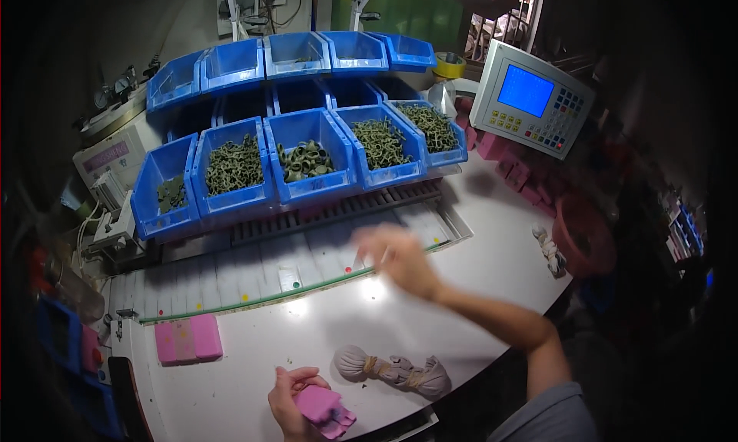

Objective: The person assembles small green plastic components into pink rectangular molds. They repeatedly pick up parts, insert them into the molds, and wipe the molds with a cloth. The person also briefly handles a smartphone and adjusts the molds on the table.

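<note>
The left hand point(287, 403) grips a pink block point(321, 408) at the white table point(477, 311), tied cloth bundle point(396, 371) beside it, blurred right hand point(400, 261) farther out, closure indeterminable, blue parts bins point(317, 185) and a console point(492, 100) beyond in a dim room.

Grey short sleeve point(550, 417), right forearm point(488, 315) and fingers point(375, 244) bare

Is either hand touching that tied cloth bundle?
No: the bundle lies on the table beside the left hand, which holds a pink block, while the blurred right hand is farther back.
</note>
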A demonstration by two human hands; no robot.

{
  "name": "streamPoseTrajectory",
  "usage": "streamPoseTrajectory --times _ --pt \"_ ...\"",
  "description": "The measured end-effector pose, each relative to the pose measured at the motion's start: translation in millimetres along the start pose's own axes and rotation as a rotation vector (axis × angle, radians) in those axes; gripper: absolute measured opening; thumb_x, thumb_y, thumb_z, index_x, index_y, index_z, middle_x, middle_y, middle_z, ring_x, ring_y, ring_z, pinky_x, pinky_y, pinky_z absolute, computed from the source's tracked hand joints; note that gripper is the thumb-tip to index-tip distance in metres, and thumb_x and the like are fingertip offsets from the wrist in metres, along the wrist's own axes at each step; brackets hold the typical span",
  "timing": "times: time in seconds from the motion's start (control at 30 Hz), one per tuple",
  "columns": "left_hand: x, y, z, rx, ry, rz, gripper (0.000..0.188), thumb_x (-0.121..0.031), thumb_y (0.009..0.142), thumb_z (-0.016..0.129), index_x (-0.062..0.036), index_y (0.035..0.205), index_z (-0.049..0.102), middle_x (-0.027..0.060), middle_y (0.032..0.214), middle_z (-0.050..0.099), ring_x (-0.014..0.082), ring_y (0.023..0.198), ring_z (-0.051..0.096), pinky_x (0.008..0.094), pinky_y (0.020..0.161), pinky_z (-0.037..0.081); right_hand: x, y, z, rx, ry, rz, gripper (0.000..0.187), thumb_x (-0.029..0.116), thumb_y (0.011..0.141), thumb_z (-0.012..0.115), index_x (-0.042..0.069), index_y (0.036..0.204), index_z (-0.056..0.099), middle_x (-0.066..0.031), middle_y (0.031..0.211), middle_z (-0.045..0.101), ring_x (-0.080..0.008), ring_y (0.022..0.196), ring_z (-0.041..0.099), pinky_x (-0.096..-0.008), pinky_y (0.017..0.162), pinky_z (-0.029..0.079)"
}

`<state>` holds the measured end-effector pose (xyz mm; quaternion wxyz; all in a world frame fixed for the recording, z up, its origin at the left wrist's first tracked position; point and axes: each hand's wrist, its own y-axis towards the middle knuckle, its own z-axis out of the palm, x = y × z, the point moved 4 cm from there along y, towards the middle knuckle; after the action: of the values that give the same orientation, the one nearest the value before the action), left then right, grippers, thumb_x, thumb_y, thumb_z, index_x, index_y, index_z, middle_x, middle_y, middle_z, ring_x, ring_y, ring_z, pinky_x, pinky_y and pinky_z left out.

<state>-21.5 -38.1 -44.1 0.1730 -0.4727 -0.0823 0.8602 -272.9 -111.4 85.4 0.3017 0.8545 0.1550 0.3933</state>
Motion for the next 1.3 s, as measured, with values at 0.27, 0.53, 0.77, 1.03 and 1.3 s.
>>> streamPoseTrajectory --times 0.27,0.53,0.77,1.03,1.3 --pt "-21 -22 56 0.185 0.002 0.048 0.081 -0.063 0.090 0.031 0.0074 0.128 0.037 0.0195 0.089 0.063 0.0238 0.078 0.061 0.0299 0.073 0.050 94 -81 43 0.476 0.399 0.004 0.018 0.014 0.090 0.052 0.000 0.100 0.057 -0.0092 0.099 0.057 -0.0216 0.084 0.054 -0.0268 0.073 0.045" --pt "-67 -58 81 0.485 0.624 0.290 0.066 -0.057 0.080 0.061 0.0048 0.104 0.059 0.0100 0.083 0.063 0.0140 0.076 0.060 0.0256 0.070 0.048 98 -93 57 0.553 1.003 0.621 0.034 0.019 0.094 0.040 0.000 0.071 0.056 -0.0079 0.095 0.055 -0.0114 0.083 0.049 -0.0232 0.075 0.041" --pt "-51 -44 61 0.228 0.243 0.083 0.052 -0.046 0.097 0.035 0.0028 0.103 0.051 0.0102 0.075 0.061 0.0137 0.057 0.057 0.0234 0.059 0.049 106 -99 42 0.102 0.722 0.497 0.028 0.021 0.098 0.038 -0.001 0.089 0.054 -0.0103 0.101 0.051 -0.0164 0.086 0.049 -0.0259 0.078 0.041" --pt "-47 -56 75 0.387 0.252 0.145 0.101 -0.072 0.075 0.044 -0.0045 0.145 0.016 0.0099 0.085 0.060 0.0078 0.060 0.051 0.0209 0.056 0.044 103 -95 57 0.522 0.907 0.827 0.026 0.022 0.096 0.036 0.000 0.095 0.051 -0.0104 0.090 0.052 -0.0135 0.065 0.054 -0.0232 0.052 0.046" --pt "-41 -38 46 0.315 0.061 0.041 0.042 -0.038 0.096 0.042 0.0015 0.109 0.047 0.0119 0.076 0.056 0.0099 0.057 0.051 0.0239 0.053 0.047 93 -95 37 0.294 -0.195 0.175 0.038 0.001 0.084 0.051 0.001 0.122 0.049 -0.0179 0.114 0.051 -0.0289 0.099 0.052 -0.0342 0.082 0.046"
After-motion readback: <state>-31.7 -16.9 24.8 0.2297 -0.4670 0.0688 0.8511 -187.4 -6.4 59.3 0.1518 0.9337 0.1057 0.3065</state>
